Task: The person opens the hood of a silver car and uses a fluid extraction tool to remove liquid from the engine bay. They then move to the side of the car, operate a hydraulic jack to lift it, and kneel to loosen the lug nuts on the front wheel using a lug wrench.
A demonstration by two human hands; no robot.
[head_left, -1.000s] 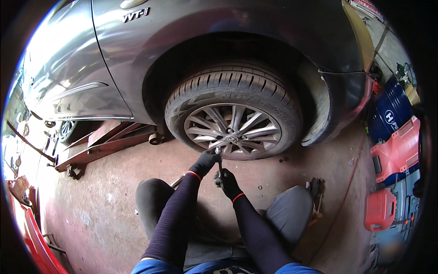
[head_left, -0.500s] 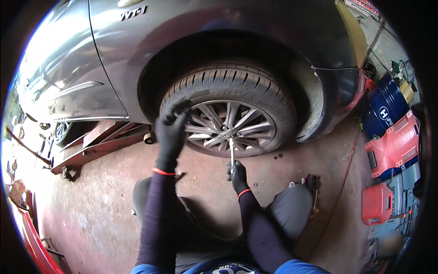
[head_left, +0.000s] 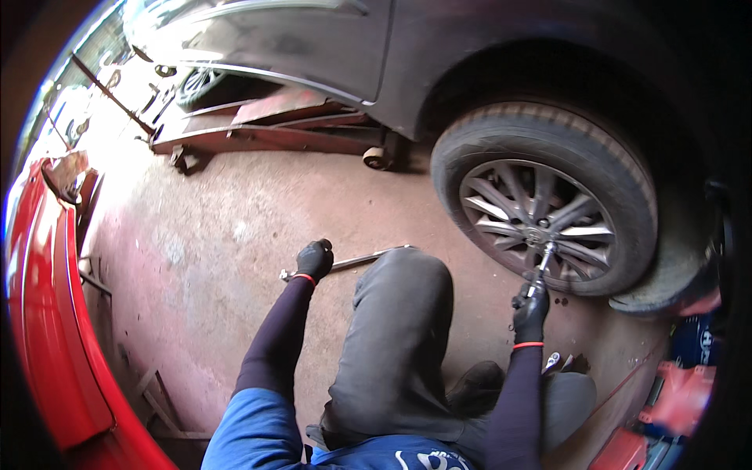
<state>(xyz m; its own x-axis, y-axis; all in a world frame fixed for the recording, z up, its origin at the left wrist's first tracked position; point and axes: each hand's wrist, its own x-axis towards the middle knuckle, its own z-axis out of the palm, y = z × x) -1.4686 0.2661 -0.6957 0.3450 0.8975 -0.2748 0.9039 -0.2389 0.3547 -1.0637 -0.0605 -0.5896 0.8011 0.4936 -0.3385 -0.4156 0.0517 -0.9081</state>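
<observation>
My gloved left hand [head_left: 316,258] is out to the left, its fingers closed round a long metal bar [head_left: 362,258]. The bar's thicker end [head_left: 287,275] sticks out past the hand, and its other end reaches behind my bent knee. On the right, my gloved right hand [head_left: 530,310] grips a socket wrench [head_left: 546,261]. The far tip of that wrench meets the wheel [head_left: 536,235] near its hub, among the silver spokes. Whether the socket sits fully over a nut is too small to tell.
The dark car [head_left: 329,35] stands over the wheel, with a red floor jack [head_left: 266,139] beneath its side. A red car panel [head_left: 59,313] lines the left edge. By my right knee lies another ratchet [head_left: 553,360]. Red cases [head_left: 680,395] stand at far right.
My view has swung left. My left hand has moved from beside the wheel down to the left and now holds the long bar. My right hand keeps the socket wrench at the wheel.
</observation>
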